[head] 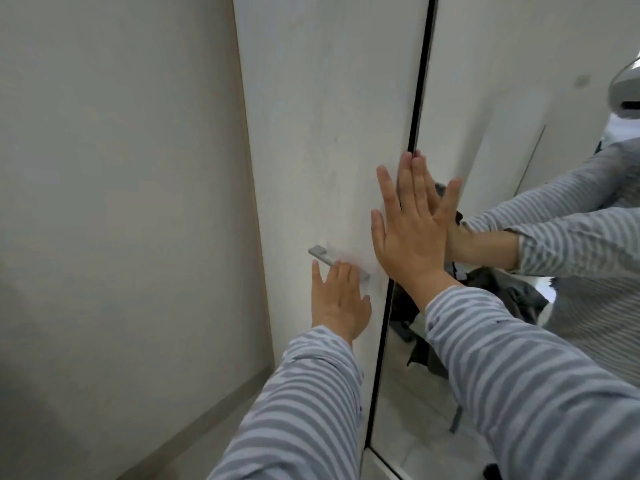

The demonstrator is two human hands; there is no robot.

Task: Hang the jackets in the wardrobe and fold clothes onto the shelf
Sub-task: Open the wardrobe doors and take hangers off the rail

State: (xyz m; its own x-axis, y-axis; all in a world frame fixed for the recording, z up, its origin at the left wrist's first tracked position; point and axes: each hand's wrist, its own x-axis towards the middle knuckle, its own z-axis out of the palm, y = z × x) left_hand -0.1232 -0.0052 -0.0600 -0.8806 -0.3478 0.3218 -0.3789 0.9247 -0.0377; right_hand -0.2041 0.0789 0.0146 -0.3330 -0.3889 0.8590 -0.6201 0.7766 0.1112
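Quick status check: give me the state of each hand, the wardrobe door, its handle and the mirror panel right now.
left hand: open, fingers resting on the handle
right hand: open, flat across the edge where door and mirror meet
wardrobe door: appears shut
handle: partly covered by the left fingers, not gripped
mirror panel: reflects the striped sleeve and dark clothing behind

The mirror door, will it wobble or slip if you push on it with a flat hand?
The mirror door looks flat and rigid, so it probably moves as one stiff panel. Its glossy glass may let the right hand, pressed flat with straight fingers, slide a bit. Being glass, it is likely heavy and wants gentle pushing.
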